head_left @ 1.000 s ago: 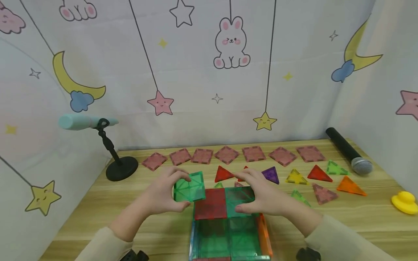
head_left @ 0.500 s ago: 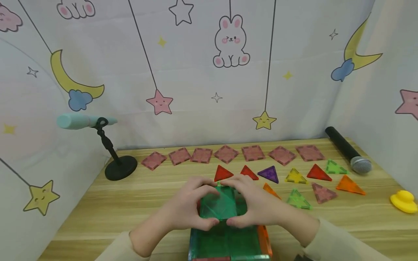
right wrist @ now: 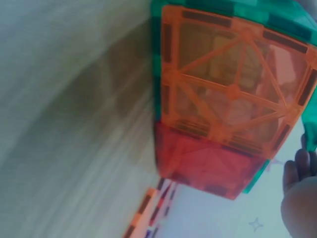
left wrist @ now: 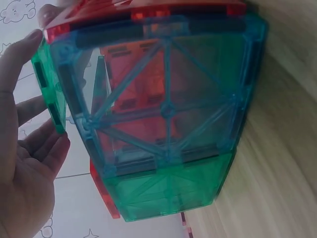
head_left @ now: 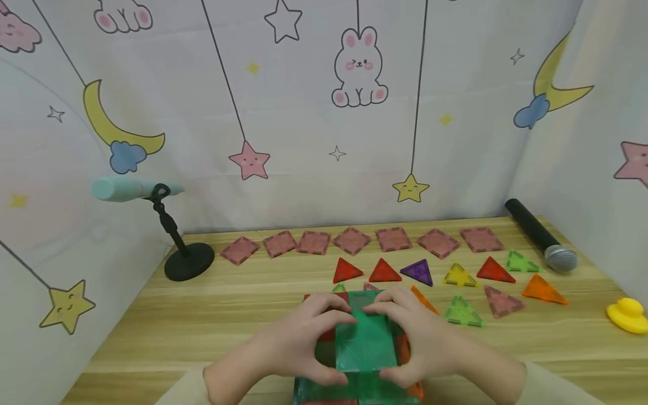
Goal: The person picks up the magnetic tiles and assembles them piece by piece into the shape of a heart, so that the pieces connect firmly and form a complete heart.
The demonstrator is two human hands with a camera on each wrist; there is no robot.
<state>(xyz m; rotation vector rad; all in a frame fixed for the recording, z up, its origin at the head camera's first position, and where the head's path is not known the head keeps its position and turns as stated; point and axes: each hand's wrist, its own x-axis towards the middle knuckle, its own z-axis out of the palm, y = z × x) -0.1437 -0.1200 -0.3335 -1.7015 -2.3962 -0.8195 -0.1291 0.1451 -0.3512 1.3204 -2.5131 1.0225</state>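
Observation:
A clear green square magnetic tile [head_left: 364, 350] spans the space between both hands, over a box built of magnetic tiles. My left hand [head_left: 300, 344] holds its left side, thumb near and fingers far; the left wrist view shows fingertips at the tile's edge. My right hand [head_left: 429, 340] holds the opposite side the same way. The box has a blue side tile [left wrist: 203, 99] on the left, with a green tile [left wrist: 168, 191] behind it. On the right it has an orange side tile [right wrist: 233, 91] and a red one [right wrist: 208, 161]. The hands partly hide its top.
Pink square tiles [head_left: 351, 241] line the back of the wooden table [head_left: 228, 315]. Several coloured triangle tiles [head_left: 459, 274] lie behind and right of the box. A black microphone [head_left: 540, 233], a yellow rubber duck [head_left: 626, 315] and a turquoise microphone on a stand [head_left: 131, 189] stand around.
The left hand has carried the green tile rightward over the box, then nearer to the body. The right hand has come onto the tile's other side and moved nearer with it.

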